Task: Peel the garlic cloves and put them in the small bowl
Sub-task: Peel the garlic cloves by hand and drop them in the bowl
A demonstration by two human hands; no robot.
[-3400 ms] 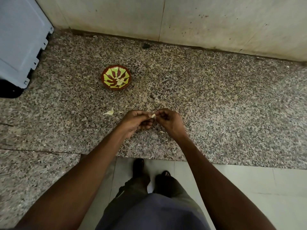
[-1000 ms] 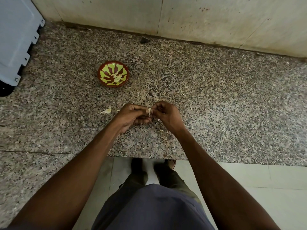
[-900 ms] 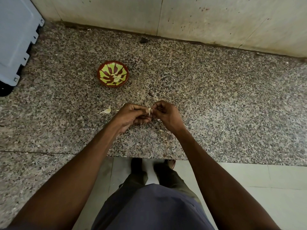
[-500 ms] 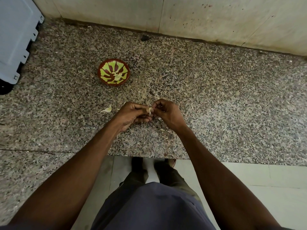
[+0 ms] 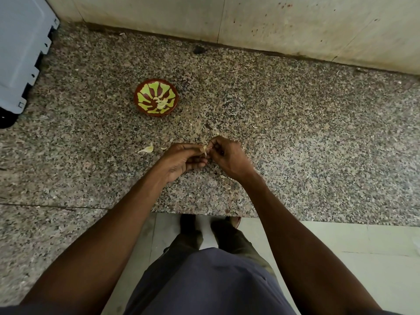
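Hands meet over the middle of the speckled granite worktop (image 5: 295,133), both working one pale garlic clove (image 5: 205,150) held between them. The left hand (image 5: 181,161) has its fingers curled under and its thumb on top, pinching the clove from the left; the right hand (image 5: 227,155) pinches it from the right with thumb and fingertips, the other fingers folded in. The clove is small, cream-white, with a thin flap of skin hanging from it; how much skin is left on it I cannot tell.

Just left of the left hand lies a loose garlic piece (image 5: 145,149) on the stone, pale and pointed, with a smaller scrap beside it. More flecks of papery skin are scattered near the hands and under the right wrist.

Farther off and to the left sits the small bowl (image 5: 141,96), round, with a red-brown rim and a yellow-green leaf pattern inside. In its bottom rest a few peeled cloves (image 5: 161,103), whitish and heaped together.

At the far left edge stands a grey plastic crate (image 5: 20,46). A stained wall (image 5: 295,26) runs along the far side. No writing can be read anywhere.
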